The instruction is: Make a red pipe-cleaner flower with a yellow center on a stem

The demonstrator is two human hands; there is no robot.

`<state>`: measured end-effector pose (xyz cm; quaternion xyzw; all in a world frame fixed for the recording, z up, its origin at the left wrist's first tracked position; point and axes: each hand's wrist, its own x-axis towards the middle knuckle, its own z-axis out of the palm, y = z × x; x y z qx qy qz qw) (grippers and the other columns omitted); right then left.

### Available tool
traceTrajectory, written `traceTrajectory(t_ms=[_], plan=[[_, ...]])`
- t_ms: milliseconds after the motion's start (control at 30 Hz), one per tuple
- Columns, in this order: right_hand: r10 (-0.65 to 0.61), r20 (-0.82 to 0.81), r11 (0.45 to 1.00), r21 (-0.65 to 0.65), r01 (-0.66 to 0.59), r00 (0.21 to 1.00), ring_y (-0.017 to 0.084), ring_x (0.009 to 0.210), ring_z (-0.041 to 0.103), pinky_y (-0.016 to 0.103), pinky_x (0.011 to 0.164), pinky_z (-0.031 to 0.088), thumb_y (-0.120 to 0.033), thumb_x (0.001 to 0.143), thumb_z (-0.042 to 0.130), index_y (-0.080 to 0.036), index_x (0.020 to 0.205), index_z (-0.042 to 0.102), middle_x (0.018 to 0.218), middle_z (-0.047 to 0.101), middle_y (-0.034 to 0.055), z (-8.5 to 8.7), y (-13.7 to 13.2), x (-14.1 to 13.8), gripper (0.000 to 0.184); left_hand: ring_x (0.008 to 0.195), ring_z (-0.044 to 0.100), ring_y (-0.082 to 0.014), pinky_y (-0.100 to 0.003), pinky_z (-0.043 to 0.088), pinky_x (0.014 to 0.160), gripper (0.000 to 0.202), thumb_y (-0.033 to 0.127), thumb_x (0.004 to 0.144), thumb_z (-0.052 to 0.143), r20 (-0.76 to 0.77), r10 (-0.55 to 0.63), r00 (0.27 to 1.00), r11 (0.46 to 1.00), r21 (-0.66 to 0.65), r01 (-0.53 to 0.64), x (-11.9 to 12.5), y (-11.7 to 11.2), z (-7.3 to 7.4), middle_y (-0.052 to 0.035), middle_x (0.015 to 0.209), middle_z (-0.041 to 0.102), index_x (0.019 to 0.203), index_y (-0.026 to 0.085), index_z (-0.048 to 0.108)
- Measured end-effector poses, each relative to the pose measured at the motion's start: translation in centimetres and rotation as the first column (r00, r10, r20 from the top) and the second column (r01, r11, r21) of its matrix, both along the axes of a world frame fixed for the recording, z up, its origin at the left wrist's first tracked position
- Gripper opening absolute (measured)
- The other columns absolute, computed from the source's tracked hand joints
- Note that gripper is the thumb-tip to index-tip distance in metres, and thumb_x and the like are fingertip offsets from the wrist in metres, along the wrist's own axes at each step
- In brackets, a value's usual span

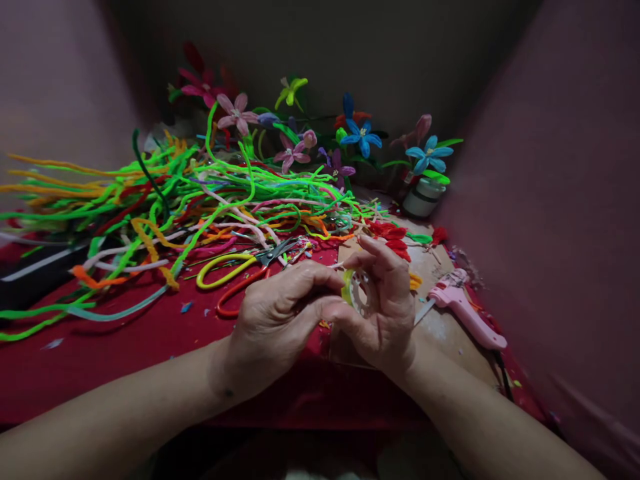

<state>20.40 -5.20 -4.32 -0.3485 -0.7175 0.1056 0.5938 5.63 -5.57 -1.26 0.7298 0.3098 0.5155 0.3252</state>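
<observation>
My right hand [385,307] curls around a small roll of tape [361,293] with a yellow-green rim and a pale, holed core. At the roll's left edge my left hand [280,313] pinches the yellow-green tape with thumb and forefinger; the exact grip is partly hidden. Scissors [233,273] with one yellow and one red handle lie just behind my left hand. Under and beyond my right hand is a brown board [350,253]. Red fuzzy petals [393,233] rest on it past my fingertips.
A heap of coloured pipe cleaners [200,187] spreads over the red cloth [125,360] at the left and back. Pipe-cleaner flowers [363,137] stand behind it. A pink glue gun [467,307] lies at the right, near a white jar [424,197]. Walls close in on both sides.
</observation>
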Motion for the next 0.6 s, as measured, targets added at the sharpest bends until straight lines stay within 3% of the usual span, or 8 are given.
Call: traceTrajectory(t_ms=[233, 300, 433, 600], plan=[[-0.033, 0.022, 0.999, 0.015, 0.033, 0.999, 0.02, 0.086, 0.055, 0.039, 0.078, 0.051, -0.054, 0.07, 0.066, -0.023, 0.132, 0.036, 0.101, 0.052, 0.0075, 0.11, -0.05, -0.09, 0.075, 0.073, 0.061, -0.0146, -0.025, 0.049, 0.071, 0.01, 0.017, 0.082, 0.058, -0.038, -0.155, 0.987, 0.988, 0.006, 0.156, -0.11, 0.11, 0.09, -0.0046, 0.075, 0.065, 0.074, 0.015, 0.064], [-0.021, -0.006, 1.0, 0.004, 0.021, 1.0, 0.02, 0.086, 0.055, 0.038, 0.077, 0.051, -0.056, 0.071, 0.064, -0.023, 0.132, 0.036, 0.1, 0.052, 0.0073, 0.08, 0.01, -0.1, 0.075, 0.071, 0.061, -0.0135, -0.023, 0.049, 0.069, 0.003, 0.018, 0.079, 0.062, 0.0, -0.125, 0.992, 0.991, -0.053, 0.125, -0.01, 0.14, 0.03, -0.0036, 0.076, 0.065, 0.079, 0.016, 0.064], [-0.009, 0.003, 1.0, 0.016, 0.009, 1.0, 0.019, 0.087, 0.054, 0.037, 0.078, 0.051, -0.054, 0.071, 0.065, -0.024, 0.132, 0.036, 0.101, 0.052, 0.0071, 0.1, 0.05, -0.12, 0.073, 0.076, 0.065, -0.0139, -0.022, 0.052, 0.068, 0.023, 0.015, 0.076, 0.064, 0.127, -0.095, 0.987, 0.967, -0.224, 0.122, 0.19, 0.05, -0.18, -0.0039, 0.087, 0.068, 0.099, 0.017, 0.06], [-0.053, 0.031, 0.998, 0.033, 0.052, 0.998, 0.02, 0.086, 0.054, 0.038, 0.079, 0.05, -0.054, 0.071, 0.065, -0.024, 0.13, 0.039, 0.102, 0.052, 0.0075, 0.26, -0.04, -0.25, 0.071, 0.075, 0.064, -0.0143, -0.024, 0.052, 0.071, 0.013, 0.014, 0.078, 0.062, 0.091, -0.077, 0.993, 0.985, -0.148, 0.09, 0.09, -0.21, -0.21, -0.0021, 0.082, 0.07, 0.089, 0.02, 0.064]])
